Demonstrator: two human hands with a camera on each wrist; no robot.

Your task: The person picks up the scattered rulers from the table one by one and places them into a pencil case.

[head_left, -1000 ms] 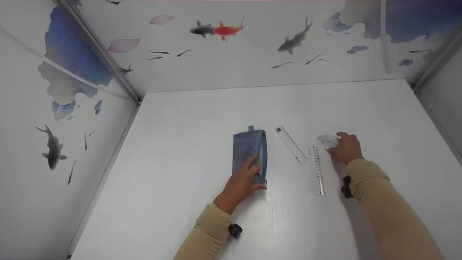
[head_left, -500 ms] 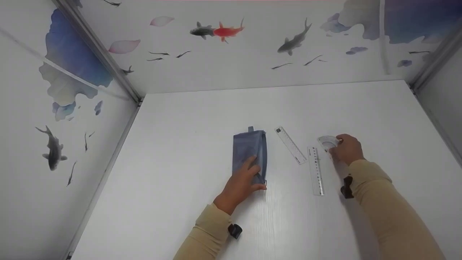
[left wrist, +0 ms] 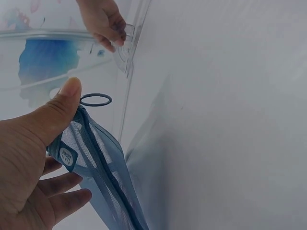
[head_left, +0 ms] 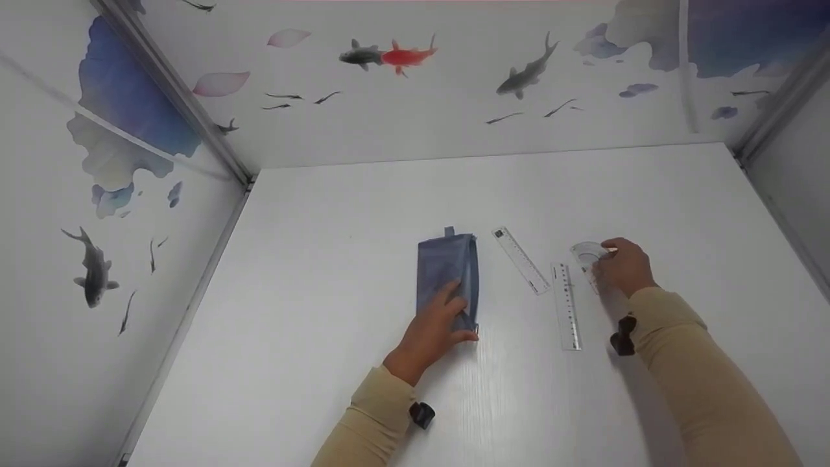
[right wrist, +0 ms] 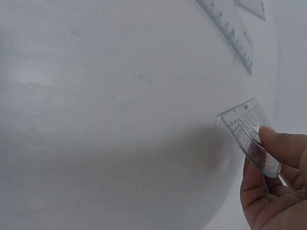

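Left hand [head_left: 425, 340]: laid over the near end of a blue mesh pouch [head_left: 433, 266], fingers spread, thumb beside a small ring [left wrist: 96, 104] at the pouch's corner; whether any cloth is pinched, I cannot tell. Right hand [head_left: 624, 267]: pinching a clear protractor [right wrist: 247, 124] between thumb and fingers, the piece tilted, its free corner toward the desk [head_left: 311, 272]; contact there not certain.

Container: pouch lies lengthwise around mid-desk, a short loop [head_left: 449, 231] pointing to the far edge. Its right long side gapes, the two layers standing apart; a zip [left wrist: 106, 175] runs along it, and a printed tag [left wrist: 66, 156] sits near the ring. Contents cannot be made out through the mesh.

Between pouch and protractor, two clear rulers lie flat on the desk. The slanted ruler [head_left: 521, 259] has one end toward the far edge; the straighter ruler [head_left: 566, 305] lies nearer the right hand and reaches further from the far edge.

Beyond the far edge: white wall [head_left: 402, 123] printed with fish.
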